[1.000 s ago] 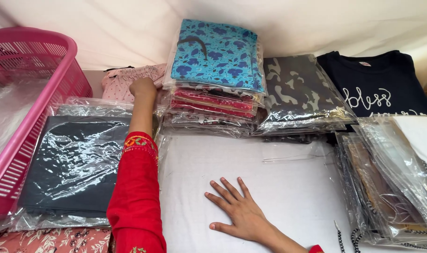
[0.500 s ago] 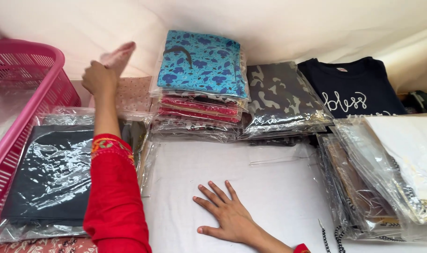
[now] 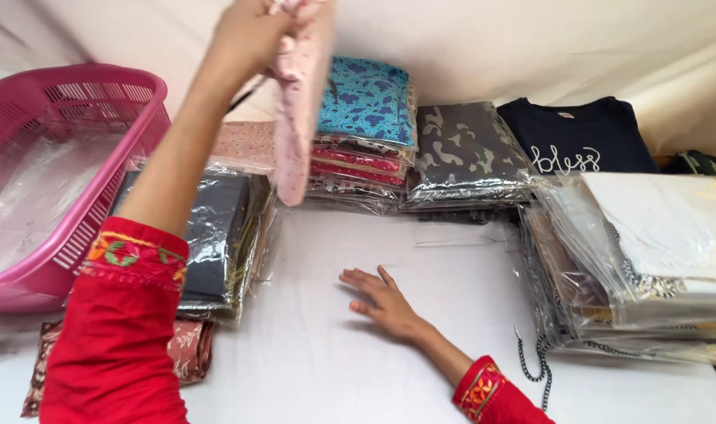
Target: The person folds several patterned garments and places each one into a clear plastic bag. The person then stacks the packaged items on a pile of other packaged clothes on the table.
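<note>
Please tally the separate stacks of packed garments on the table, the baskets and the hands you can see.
Stacks of packed garments: 4 (blue-topped stack, camouflage stack, dark stack, white-topped stack)
Baskets: 1 (pink basket)
Hands: 2 (left hand, right hand)
Total: 7

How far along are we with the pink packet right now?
Done: the pink patterned garment packet is lifted clear of the table in the left hand. In hand: it hangs over the bare white cloth, where the right hand rests flat. Left: it is not yet set down.
</note>
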